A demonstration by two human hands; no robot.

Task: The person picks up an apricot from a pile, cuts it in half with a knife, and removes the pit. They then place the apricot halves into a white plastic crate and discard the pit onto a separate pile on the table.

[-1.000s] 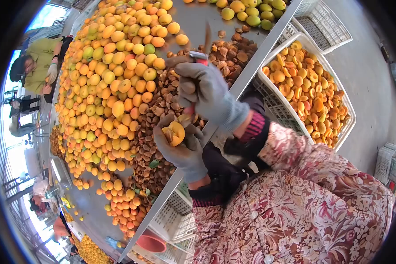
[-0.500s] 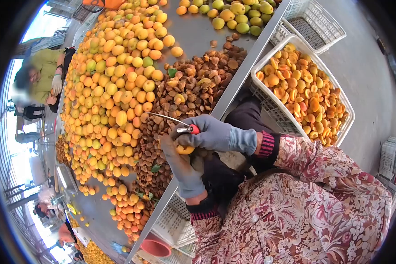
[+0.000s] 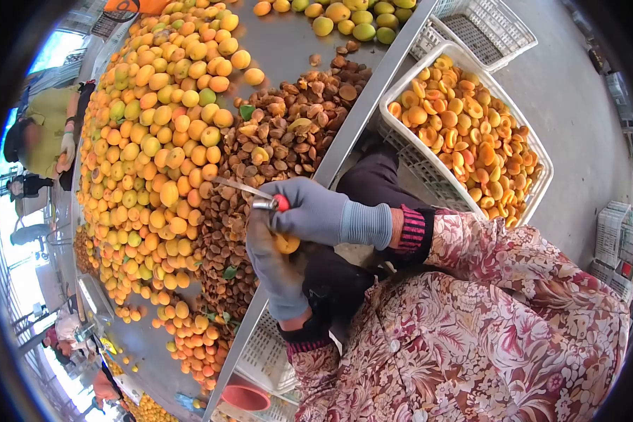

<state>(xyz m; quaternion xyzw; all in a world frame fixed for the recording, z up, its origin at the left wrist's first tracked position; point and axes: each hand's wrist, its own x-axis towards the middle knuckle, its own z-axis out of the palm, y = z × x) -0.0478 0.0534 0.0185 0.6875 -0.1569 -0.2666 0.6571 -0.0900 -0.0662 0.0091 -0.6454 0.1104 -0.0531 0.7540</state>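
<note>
My right hand (image 3: 309, 211), in a grey glove, is closed round a knife (image 3: 245, 187) with a red and silver handle; its blade points to the upper left. Just below, my left hand (image 3: 271, 260), also gloved and slightly blurred, holds an apricot (image 3: 286, 243) that shows partly between the two hands. Beyond the hands lies a heap of brown pits (image 3: 288, 133) on the metal table (image 3: 278, 42). A large pile of whole apricots (image 3: 155, 155) spreads to the left of the pits.
A white crate (image 3: 541, 151) of halved apricots stands to the right, beside an empty crate (image 3: 503, 35). Greenish fruit (image 3: 362, 17) lies at the top. Below the table edge are a red bowl (image 3: 246, 396) and more crates (image 3: 269, 352). Other people (image 3: 49, 133) are at the left.
The view has shifted, so the table, fruit and crates appear further left and slightly higher. Both hands keep hold of the knife and the apricot.
</note>
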